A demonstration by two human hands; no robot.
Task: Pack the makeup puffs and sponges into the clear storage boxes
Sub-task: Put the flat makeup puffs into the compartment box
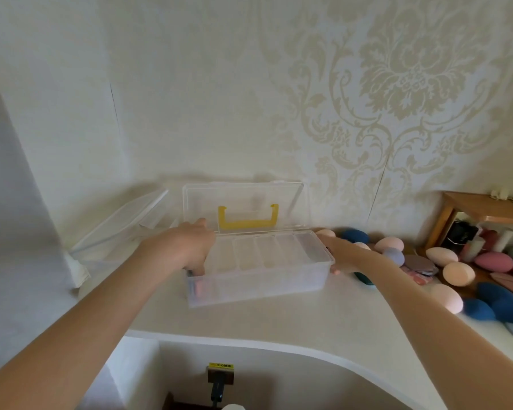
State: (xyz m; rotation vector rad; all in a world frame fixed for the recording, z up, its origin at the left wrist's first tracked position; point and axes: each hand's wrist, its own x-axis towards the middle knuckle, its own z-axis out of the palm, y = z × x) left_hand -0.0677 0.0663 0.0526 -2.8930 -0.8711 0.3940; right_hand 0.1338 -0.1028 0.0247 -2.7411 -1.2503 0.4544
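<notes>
While both hands steady it, the clear box (258, 270) sits on the white counter (279, 327) against the wall, its lid (243, 202) raised and showing a yellow handle (248, 218). The left hand (187, 247) grips the left end of the box, fingers curled over the rim; the right hand (339, 255) holds the right end, fingers wrapped round the wall. The row of compartments inside looks empty. A second clear box (122, 232) lies tilted just to the left, also open. The sponges (459, 273), pink, peach and blue, lie heaped with flat round puffs (420, 263) on the counter to the right, beside a small wooden shelf (483, 211). Judged from this, the step in hand is positioning the opened box; packing has not begun. The next move calls for freeing the right hand to lift the nearest sponge into a compartment
</notes>
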